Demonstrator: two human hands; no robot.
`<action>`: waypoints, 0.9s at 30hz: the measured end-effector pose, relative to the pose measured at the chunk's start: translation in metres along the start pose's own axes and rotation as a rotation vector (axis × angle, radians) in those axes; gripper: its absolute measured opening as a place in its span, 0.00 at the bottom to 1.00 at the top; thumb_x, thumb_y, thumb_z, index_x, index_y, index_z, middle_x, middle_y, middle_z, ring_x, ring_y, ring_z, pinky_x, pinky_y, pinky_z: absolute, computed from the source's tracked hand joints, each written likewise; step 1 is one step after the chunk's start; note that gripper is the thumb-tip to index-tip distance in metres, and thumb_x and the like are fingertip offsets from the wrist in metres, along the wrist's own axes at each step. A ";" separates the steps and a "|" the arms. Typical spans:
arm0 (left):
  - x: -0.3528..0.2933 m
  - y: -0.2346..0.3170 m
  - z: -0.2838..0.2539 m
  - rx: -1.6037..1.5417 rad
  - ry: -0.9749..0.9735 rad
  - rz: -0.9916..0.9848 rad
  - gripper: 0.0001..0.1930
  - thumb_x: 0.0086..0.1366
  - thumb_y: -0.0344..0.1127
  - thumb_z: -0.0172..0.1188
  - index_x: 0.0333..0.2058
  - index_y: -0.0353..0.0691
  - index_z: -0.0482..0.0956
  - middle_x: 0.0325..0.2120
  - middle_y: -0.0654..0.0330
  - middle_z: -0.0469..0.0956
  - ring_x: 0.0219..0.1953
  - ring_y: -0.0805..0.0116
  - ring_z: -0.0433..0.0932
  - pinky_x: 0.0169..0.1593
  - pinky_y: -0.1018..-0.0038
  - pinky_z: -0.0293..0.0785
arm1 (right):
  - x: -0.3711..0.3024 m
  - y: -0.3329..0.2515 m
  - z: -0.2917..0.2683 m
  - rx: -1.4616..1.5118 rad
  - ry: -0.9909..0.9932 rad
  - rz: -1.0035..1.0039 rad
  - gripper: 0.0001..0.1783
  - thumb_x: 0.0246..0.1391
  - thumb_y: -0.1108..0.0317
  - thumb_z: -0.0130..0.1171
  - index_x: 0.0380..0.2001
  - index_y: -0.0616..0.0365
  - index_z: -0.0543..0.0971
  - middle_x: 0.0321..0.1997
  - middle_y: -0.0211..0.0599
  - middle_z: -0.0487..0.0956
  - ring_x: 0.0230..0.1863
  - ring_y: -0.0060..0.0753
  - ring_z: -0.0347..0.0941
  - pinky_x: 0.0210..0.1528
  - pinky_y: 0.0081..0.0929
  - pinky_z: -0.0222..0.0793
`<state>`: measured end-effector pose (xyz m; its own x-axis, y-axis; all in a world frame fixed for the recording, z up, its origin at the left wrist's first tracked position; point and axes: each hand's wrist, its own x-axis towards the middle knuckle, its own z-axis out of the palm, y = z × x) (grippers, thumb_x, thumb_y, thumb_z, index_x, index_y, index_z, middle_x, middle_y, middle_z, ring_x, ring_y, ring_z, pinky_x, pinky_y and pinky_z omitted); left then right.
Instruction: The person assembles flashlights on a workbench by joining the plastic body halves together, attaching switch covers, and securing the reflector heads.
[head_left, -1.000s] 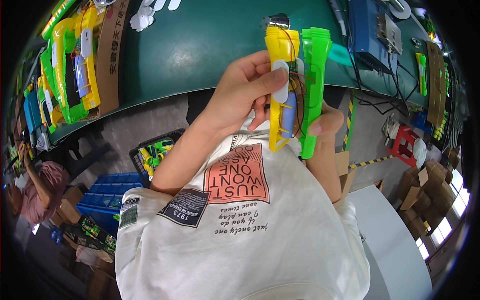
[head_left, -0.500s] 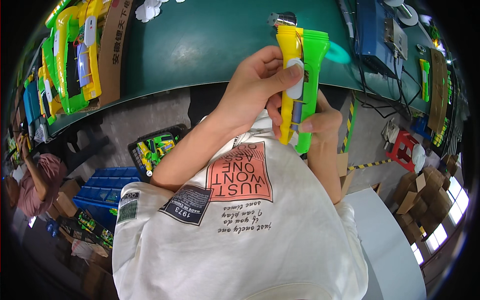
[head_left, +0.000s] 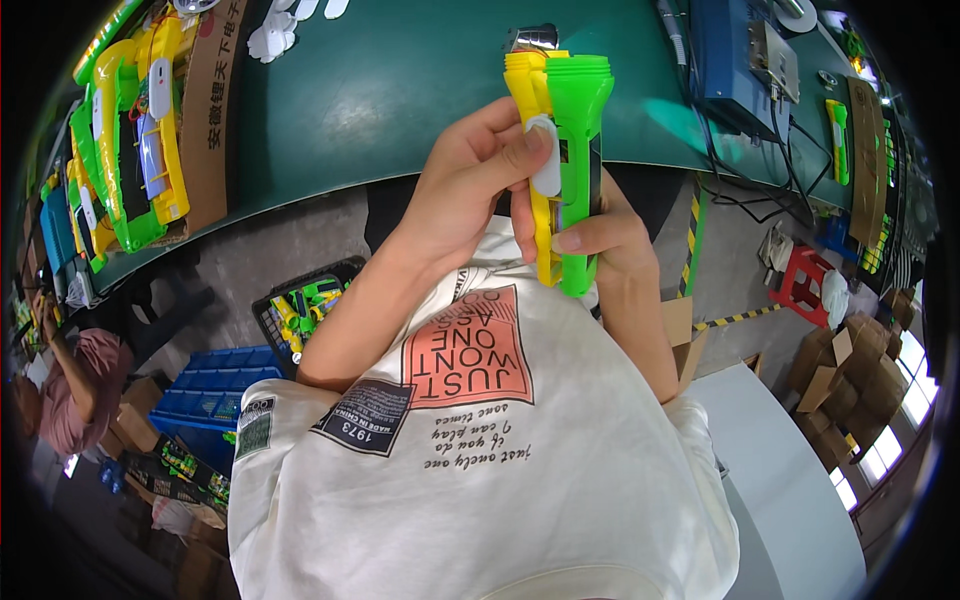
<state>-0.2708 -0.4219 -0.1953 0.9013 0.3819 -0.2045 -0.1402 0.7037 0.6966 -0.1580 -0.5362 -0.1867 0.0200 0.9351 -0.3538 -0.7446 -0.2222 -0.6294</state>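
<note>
In front of me, above the near edge of the green table, are the two long halves of a flashlight housing. My left hand (head_left: 470,185) is closed on the yellow half (head_left: 530,85), its thumb pressing the white switch piece (head_left: 545,155). Closed round the green half (head_left: 578,120) is my right hand (head_left: 612,235), with its thumb across the lower part. The halves lie side by side with their edges against each other, threaded ends up. Past the yellow half's top shows a shiny silver lamp cup (head_left: 532,38). The inside of the housing is mostly hidden.
On the left, a cardboard box (head_left: 207,130) holds several yellow and green housings (head_left: 130,130). A blue device (head_left: 735,75) with black cables stands at the table's right. Below are a black crate (head_left: 270,315) and a red stool (head_left: 802,285). Another person (head_left: 85,380) sits far left.
The two halves have come closer together, narrowing the gap that showed the inner parts. Both hands and the housing have shifted left in view, and the green half has turned more toward me.
</note>
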 end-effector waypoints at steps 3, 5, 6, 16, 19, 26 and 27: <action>0.000 0.001 0.002 -0.003 -0.001 -0.012 0.19 0.66 0.42 0.56 0.47 0.33 0.70 0.29 0.56 0.79 0.15 0.71 0.75 0.16 0.78 0.73 | -0.001 0.002 -0.001 -0.010 0.011 -0.013 0.26 0.29 0.73 0.65 0.39 0.66 0.73 0.28 0.41 0.77 0.25 0.34 0.77 0.28 0.28 0.73; -0.001 0.003 -0.006 0.005 -0.059 -0.037 0.21 0.67 0.44 0.54 0.49 0.32 0.69 0.39 0.53 0.77 0.23 0.73 0.78 0.23 0.81 0.75 | -0.001 0.004 0.002 -0.007 0.032 -0.025 0.26 0.29 0.73 0.65 0.39 0.66 0.73 0.28 0.41 0.78 0.25 0.33 0.77 0.28 0.28 0.74; -0.002 0.003 -0.010 0.011 -0.114 -0.061 0.24 0.68 0.46 0.52 0.52 0.30 0.69 0.49 0.50 0.76 0.31 0.74 0.80 0.29 0.83 0.76 | -0.001 0.005 0.006 -0.061 0.082 -0.023 0.26 0.27 0.69 0.63 0.37 0.68 0.73 0.27 0.44 0.78 0.24 0.35 0.76 0.27 0.27 0.73; -0.003 -0.001 -0.001 -0.027 -0.035 0.003 0.19 0.68 0.41 0.54 0.49 0.31 0.69 0.29 0.57 0.78 0.13 0.75 0.71 0.17 0.83 0.65 | -0.004 0.000 0.009 -0.090 0.136 -0.003 0.30 0.28 0.67 0.65 0.41 0.70 0.72 0.26 0.49 0.79 0.20 0.36 0.76 0.26 0.27 0.74; -0.003 -0.005 -0.002 0.010 -0.054 0.047 0.19 0.68 0.42 0.54 0.49 0.31 0.69 0.29 0.57 0.78 0.14 0.75 0.71 0.18 0.83 0.65 | -0.003 -0.002 0.007 -0.029 0.055 -0.043 0.20 0.34 0.74 0.66 0.36 0.65 0.75 0.26 0.44 0.80 0.22 0.32 0.78 0.25 0.27 0.75; -0.001 -0.005 -0.004 0.186 -0.010 0.092 0.18 0.68 0.42 0.53 0.47 0.32 0.72 0.29 0.60 0.78 0.18 0.77 0.72 0.21 0.81 0.67 | -0.001 -0.002 0.015 -0.171 0.256 0.022 0.18 0.36 0.72 0.70 0.32 0.64 0.76 0.24 0.36 0.78 0.22 0.26 0.76 0.25 0.23 0.71; -0.001 -0.004 -0.002 0.237 0.023 0.129 0.17 0.68 0.41 0.53 0.47 0.32 0.73 0.30 0.61 0.78 0.19 0.79 0.71 0.22 0.81 0.66 | -0.001 -0.001 0.013 -0.252 0.302 -0.014 0.17 0.35 0.71 0.70 0.30 0.63 0.76 0.24 0.34 0.78 0.22 0.23 0.74 0.26 0.21 0.70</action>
<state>-0.2721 -0.4241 -0.1990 0.8721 0.4750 -0.1174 -0.1509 0.4892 0.8590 -0.1662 -0.5332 -0.1772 0.2521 0.8237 -0.5079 -0.5562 -0.3061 -0.7726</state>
